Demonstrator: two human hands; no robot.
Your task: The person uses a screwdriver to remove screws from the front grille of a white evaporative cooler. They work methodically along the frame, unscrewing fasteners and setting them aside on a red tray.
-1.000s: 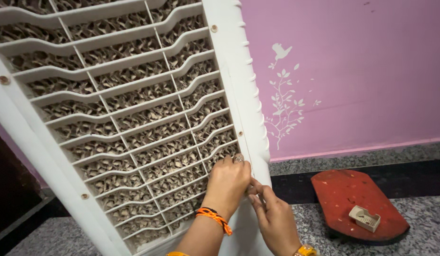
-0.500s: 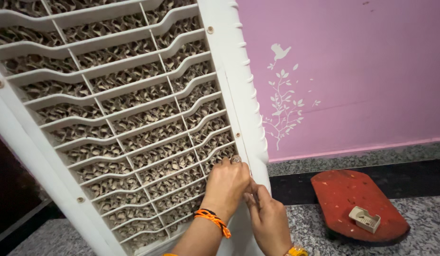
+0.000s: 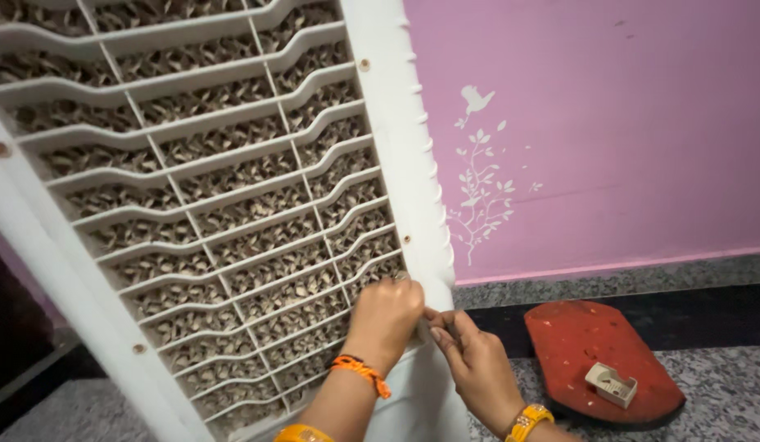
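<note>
Pink wall (image 3: 609, 123) with a white bird-and-vine decal (image 3: 481, 176) fills the right of the frame; speckled grey floor (image 3: 716, 385) at lower right. White louvred cooler panel (image 3: 232, 188) with brown fibre pad behind the slats takes the whole left and centre, tilted, standing on its lower edge. Left hand (image 3: 386, 315) at lower centre, fingers curled closed against the panel's right frame strip, likely steadying it. Right hand (image 3: 470, 360) just beside it, fingertips pinched narrow at the same edge spot; whether a small part sits between them cannot be told. Orange thread and yellow bangles on both wrists. Red oval board (image 3: 601, 360) lies on the floor at lower right, small beige plastic clip (image 3: 611, 385) resting on it, well apart from the hands.
</note>
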